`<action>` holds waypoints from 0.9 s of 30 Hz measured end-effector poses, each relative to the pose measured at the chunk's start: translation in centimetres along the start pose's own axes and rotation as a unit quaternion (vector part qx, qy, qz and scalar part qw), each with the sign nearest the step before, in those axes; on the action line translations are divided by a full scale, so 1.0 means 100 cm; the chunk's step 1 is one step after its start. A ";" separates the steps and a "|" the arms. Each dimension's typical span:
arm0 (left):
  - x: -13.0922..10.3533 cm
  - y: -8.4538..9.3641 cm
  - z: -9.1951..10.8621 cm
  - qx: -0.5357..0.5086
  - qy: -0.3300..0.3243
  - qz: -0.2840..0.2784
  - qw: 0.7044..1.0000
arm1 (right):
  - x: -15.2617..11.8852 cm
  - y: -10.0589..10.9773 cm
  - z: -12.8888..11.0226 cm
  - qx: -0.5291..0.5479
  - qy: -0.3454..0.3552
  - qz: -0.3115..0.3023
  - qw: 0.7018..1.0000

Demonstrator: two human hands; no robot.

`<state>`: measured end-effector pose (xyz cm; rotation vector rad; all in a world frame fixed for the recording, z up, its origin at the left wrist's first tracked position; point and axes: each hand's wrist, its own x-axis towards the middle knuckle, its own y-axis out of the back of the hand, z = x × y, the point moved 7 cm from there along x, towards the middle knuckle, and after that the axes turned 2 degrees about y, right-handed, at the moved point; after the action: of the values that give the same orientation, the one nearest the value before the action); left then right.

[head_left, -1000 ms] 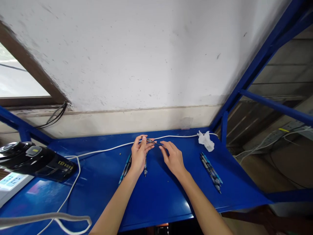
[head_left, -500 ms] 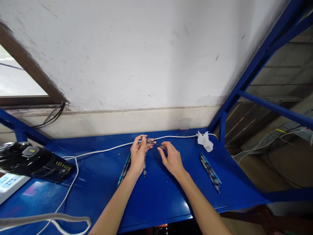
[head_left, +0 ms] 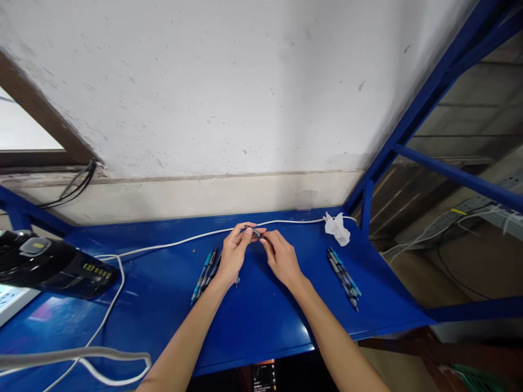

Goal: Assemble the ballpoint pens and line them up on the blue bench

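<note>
My left hand (head_left: pixel 235 256) pinches a dark pen barrel (head_left: pixel 256 233) between thumb and fingers, above the back of the blue tabletop. Close beside it, my right hand (head_left: pixel 283 258) has thumb and fingertips closed on the end of a thin dark pen refill (head_left: pixel 263 237) in line with the barrel. The fingers hide most of the refill. Under and left of my left wrist lie several blue and dark pens (head_left: pixel 203 276); one more pen tip (head_left: pixel 237 282) shows just right of the wrist. Another bunch of pens (head_left: pixel 344 279) lies at the right.
A crumpled white tissue (head_left: pixel 337 228) sits at the back right, by a white cable (head_left: pixel 171 246) along the wall side. At the left are a black bottle (head_left: pixel 57 269) and a white power strip (head_left: pixel 16 302). Blue frame posts (head_left: pixel 368 209) bound the table. A lit phone (head_left: pixel 263 375) shows below the front edge.
My hands have come closer together, and the thin refill that showed between them is now mostly out of sight. The whole view has shifted slightly.
</note>
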<state>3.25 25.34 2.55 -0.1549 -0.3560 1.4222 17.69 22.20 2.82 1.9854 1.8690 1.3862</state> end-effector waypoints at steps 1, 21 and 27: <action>0.000 0.000 0.000 -0.003 0.001 -0.001 1.000 | 0.000 -0.001 0.000 0.005 -0.002 -0.003 1.000; -0.001 0.000 -0.003 -0.039 0.008 -0.004 0.999 | -0.002 -0.002 0.001 0.047 -0.001 -0.006 0.999; 0.000 0.004 0.001 -0.071 0.013 0.001 0.997 | -0.002 -0.003 0.003 0.060 -0.019 0.000 0.998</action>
<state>2.83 25.44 2.48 -0.2883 -0.4350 1.3958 17.67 22.28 2.39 2.0505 1.9794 1.2544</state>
